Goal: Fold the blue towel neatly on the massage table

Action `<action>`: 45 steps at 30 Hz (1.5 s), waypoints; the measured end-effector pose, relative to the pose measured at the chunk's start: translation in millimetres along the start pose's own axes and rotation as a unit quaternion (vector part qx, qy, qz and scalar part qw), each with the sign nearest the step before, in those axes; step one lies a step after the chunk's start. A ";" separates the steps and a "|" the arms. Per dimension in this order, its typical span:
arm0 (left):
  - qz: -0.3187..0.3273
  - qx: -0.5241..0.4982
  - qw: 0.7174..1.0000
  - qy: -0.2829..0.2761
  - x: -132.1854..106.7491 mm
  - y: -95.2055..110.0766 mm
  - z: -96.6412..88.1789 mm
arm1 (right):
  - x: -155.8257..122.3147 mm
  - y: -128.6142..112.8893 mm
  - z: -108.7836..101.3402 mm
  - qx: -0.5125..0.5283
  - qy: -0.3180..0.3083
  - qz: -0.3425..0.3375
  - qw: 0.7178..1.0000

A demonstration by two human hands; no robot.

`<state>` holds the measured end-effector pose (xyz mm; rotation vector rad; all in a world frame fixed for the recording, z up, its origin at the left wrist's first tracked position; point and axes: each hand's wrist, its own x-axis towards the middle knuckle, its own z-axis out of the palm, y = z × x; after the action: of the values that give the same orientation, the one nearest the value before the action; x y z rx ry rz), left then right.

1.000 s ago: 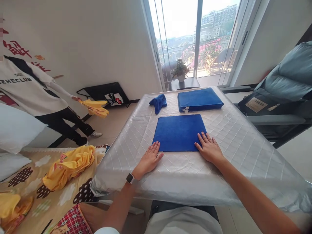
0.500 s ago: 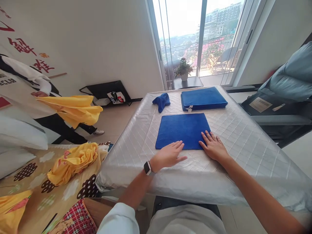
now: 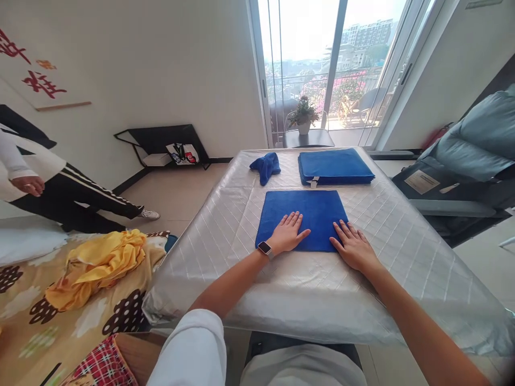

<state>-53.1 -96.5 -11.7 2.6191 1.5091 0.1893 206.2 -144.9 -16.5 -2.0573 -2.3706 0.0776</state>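
Observation:
A flat blue towel (image 3: 309,206) lies on the silver table cover (image 3: 225,230) in front of me. My left hand (image 3: 287,233), with a watch on its wrist, rests palm down on the towel's front left part, fingers stretched. At the front right corner my right hand (image 3: 354,244) lies flat, its fingertips on the towel's edge and its palm over the cover. Neither hand grips anything. Behind the towel is a stack of folded blue towels (image 3: 336,163) with a white tag. A crumpled blue cloth (image 3: 266,166) lies to its left.
On the left, a bed (image 3: 84,321) holds a yellow cloth heap (image 3: 104,257), and a person (image 3: 52,182) stands beyond it. A grey recliner (image 3: 454,182) is at the right. A potted plant (image 3: 303,115) stands on a chair past the table.
My left hand has moved forward onto the towel; my right hand has stayed about where it was. The person at left no longer holds up the yellow cloth. The view has shifted slightly.

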 end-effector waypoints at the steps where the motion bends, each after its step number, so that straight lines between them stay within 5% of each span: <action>1: -0.031 0.001 1.000 -0.001 -8.6 -12.8 -2.3 | -0.1 -0.3 -1.0 0.001 -0.003 0.000 1.000; 6: -0.122 0.009 0.993 -0.002 -39.5 -53.6 -7.9 | -0.9 -0.6 -3.6 0.011 -0.014 0.004 1.000; 12: -0.118 0.007 0.993 -0.002 -41.8 -57.6 -5.9 | 3.2 7.7 -5.4 0.011 -0.029 0.010 0.999; 21: -0.111 0.014 0.994 -0.007 -45.7 -57.4 -9.9 | 89.1 3.5 -18.7 0.032 0.001 0.030 0.999; 26: -0.160 0.066 0.982 0.080 -38.7 -66.1 -17.9 | 102.5 0.5 0.6 0.047 0.025 0.040 0.998; 32: -0.166 0.045 0.973 0.154 -28.9 -81.8 -19.0 | 95.9 2.4 -4.7 0.054 0.004 0.027 0.998; 35: -0.120 0.038 0.977 0.173 -24.9 -69.0 -15.4 | 96.1 3.9 -7.5 0.061 -0.008 0.022 0.998; 38: -0.023 0.055 0.987 0.151 -9.1 -33.4 -15.9 | 96.3 5.4 -6.6 0.069 -0.004 0.018 0.997; 42: 0.078 0.067 0.989 0.103 40.0 31.3 -13.1 | 93.8 7.7 -5.3 0.070 0.006 0.008 0.998; 45: 0.074 0.052 0.992 0.083 84.4 66.3 -0.7 | 90.3 9.4 -5.3 0.058 0.018 -0.005 0.998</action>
<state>45.3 -56.4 4.0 2.8642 1.4058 0.3597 202.9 -54.1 -14.4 -1.9798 -2.2971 0.1727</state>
